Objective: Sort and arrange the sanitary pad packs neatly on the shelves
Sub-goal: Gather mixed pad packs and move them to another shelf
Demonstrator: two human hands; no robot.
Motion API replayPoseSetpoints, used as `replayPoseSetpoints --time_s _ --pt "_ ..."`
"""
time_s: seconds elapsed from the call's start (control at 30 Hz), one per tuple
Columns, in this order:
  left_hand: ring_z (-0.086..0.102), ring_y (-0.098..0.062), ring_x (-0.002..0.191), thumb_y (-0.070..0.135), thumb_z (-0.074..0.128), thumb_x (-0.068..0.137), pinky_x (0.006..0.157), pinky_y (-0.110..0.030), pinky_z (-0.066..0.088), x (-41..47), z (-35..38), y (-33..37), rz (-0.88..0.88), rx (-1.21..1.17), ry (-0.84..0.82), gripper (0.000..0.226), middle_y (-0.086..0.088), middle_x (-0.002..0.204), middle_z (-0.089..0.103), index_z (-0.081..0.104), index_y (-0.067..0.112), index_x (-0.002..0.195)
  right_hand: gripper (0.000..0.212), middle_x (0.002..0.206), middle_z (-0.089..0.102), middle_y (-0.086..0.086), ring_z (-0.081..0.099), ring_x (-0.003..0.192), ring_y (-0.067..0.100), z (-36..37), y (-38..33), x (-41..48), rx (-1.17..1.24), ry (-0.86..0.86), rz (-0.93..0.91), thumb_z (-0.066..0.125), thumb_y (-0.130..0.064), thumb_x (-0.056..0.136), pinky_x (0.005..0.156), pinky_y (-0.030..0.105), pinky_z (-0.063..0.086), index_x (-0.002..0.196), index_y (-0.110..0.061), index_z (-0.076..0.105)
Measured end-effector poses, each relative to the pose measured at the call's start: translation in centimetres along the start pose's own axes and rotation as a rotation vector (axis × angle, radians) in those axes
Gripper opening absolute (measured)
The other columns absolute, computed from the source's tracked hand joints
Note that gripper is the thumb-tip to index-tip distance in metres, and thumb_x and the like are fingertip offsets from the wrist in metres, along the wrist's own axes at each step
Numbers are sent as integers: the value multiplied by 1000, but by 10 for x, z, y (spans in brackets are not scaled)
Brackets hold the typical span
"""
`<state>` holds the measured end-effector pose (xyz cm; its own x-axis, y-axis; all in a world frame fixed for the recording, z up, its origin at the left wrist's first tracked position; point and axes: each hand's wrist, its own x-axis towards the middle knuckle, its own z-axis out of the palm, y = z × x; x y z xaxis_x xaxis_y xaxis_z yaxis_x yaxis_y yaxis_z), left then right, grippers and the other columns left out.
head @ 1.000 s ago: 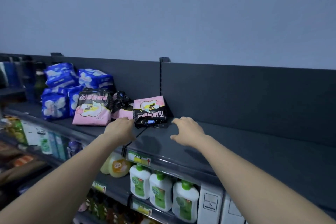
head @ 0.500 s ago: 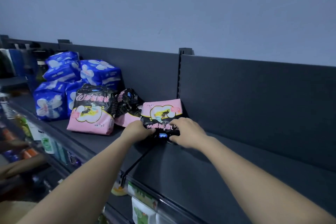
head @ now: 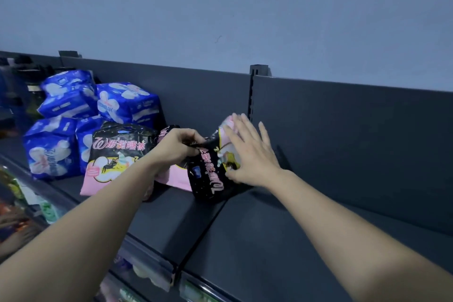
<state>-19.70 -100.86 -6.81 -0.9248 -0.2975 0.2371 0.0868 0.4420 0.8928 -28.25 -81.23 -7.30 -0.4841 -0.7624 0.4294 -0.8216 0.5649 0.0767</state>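
— Where is the pack being handled?

— The black-and-pink pack (head: 208,175) stands on one end on the shelf (head: 269,228), tipped a little, just left of the slotted upright post (head: 255,73) and in front of it.

— And the hands?

— The left hand (head: 175,146) has its fingers curled round the pack's upper left edge and grips it. The right hand (head: 250,154) lies flat on the pack's face, fingers straight and spread; it presses but does not grasp.

— What else lies left of the post?

— A pink pack (head: 174,178) lies flat, touching the held one and partly under the left wrist. Farther left a second black-and-pink pack (head: 115,154) leans upright. Farthest from the post, the blue packs (head: 127,103) are piled two high against the back panel.
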Motion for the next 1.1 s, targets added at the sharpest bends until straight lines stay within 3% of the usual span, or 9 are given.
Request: replayPoseSetpoints --time_s 0.13,0.23,0.37,0.47,0.67,0.77,0.87,0.97,1.1 --pt "59 -4 65 -26 52 80 61 -14 47 13 4 5 53 -92 -109 36 0 75 64 63 8 84 107 135 47 2 35 136 24 -4 -9 11 -16 -190 76 72 -64 66 116 48 15 149 -16 24" --pt "59 -13 97 -19 54 84 77 -17 50 28 10 -14 5 -96 -5 40 -5 107 64 62 10 111 75 109 50 1 56 105 26 -9 -7 5 7 -245 247 74 -64 65 79 37 42 119 -18 49" --pt "52 -26 124 10 46 95 101 -28 36 35 14 -55 -105 795 -141 37 -9 133 57 54 11 131 67 112 51 2 56 104 27 -14 6 -11 29 -245 491 68 -67 69 71 33 41 110 -17 48" --pt "55 -24 116 24 43 97 104 -32 35 27 24 -65 -40 1041 -208 29 -4 122 65 64 23 118 60 104 57 1 57 96 25 -16 17 -25 44 -219 667 60 -72 74 66 32 41 95 -17 45" --pt "57 -22 110 8 69 82 84 -17 39 25 38 -55 136 634 -236 34 -5 109 61 69 14 116 50 104 54 -1 52 93 23 -18 27 -59 278 -189 984 58 -61 83 71 32 43 102 -15 50" --pt "31 -32 135 53 80 67 108 -39 33 29 40 -59 -145 781 -139 96 -11 142 35 35 17 143 63 120 56 1 55 108 24 -20 33 -79 611 -89 1172 70 -52 76 90 37 49 123 -13 51" --pt "44 -33 126 62 89 41 106 -44 39 38 38 -61 -405 556 -209 123 -13 136 46 29 10 136 52 111 64 7 61 97 23 -23 32 -97 815 -6 1269 77 -34 72 84 34 50 111 -6 57" --pt "64 -30 99 55 93 24 92 -43 52 52 49 -84 -431 246 -175 108 -11 110 67 54 8 113 29 106 63 8 58 95 23 -30 25 -113 909 86 1316 75 -19 79 81 32 44 98 -8 56" --pt "61 -27 69 -10 76 71 58 -27 53 24 68 -56 -436 -134 -197 32 -22 88 66 60 -8 99 67 121 56 9 52 118 27 -32 21 -138 1006 254 1369 74 -16 83 97 33 40 138 0 40"
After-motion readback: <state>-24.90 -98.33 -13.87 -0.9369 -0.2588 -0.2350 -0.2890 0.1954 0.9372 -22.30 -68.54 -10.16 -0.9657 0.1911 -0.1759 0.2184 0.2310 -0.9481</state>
